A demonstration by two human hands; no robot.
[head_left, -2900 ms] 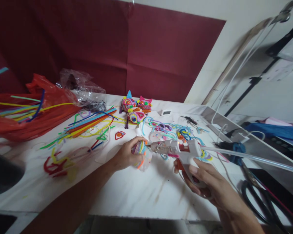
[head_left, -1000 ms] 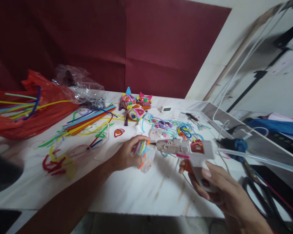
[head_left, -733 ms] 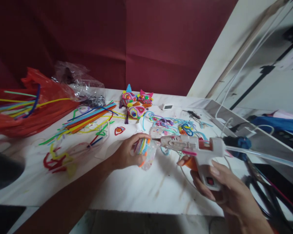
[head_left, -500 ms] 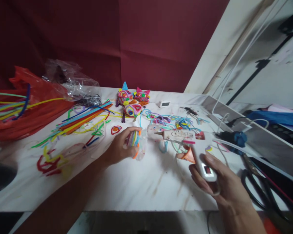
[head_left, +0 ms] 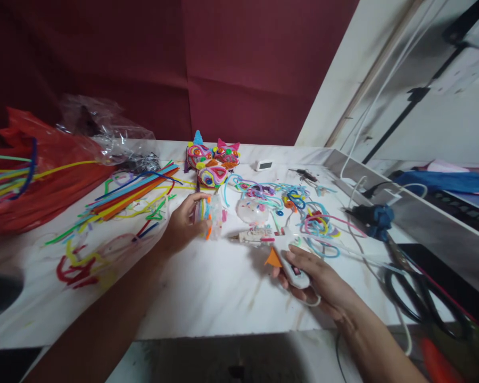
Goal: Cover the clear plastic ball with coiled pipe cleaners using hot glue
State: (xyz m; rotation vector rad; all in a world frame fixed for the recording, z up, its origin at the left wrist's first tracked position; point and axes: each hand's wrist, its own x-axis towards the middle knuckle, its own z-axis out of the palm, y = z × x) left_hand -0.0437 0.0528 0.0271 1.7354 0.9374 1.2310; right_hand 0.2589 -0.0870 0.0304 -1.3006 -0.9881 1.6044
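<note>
My left hand is closed around a clear plastic piece striped with coloured pipe cleaners, its orange edge facing right. A white hot glue gun is in my right hand, whose fingers are around the handle below the orange trigger. The gun lies low over the white table, its nozzle pointing left, just below and right of the striped piece. Behind the barrel sits a clear plastic dome with coloured specks. Three colourful animal-face figures stand farther back.
Loose pipe cleaners and a red plastic bag are on the left. Right of centre is a tangle of pipe-cleaner pieces. A small white display stands at the back. Large black-handled scissors and cables lie at the right.
My right hand has moved left and lowered with the glue gun, bringing its nozzle below the striped piece. My left hand has shifted slightly left and up in view. The view has also shifted.
</note>
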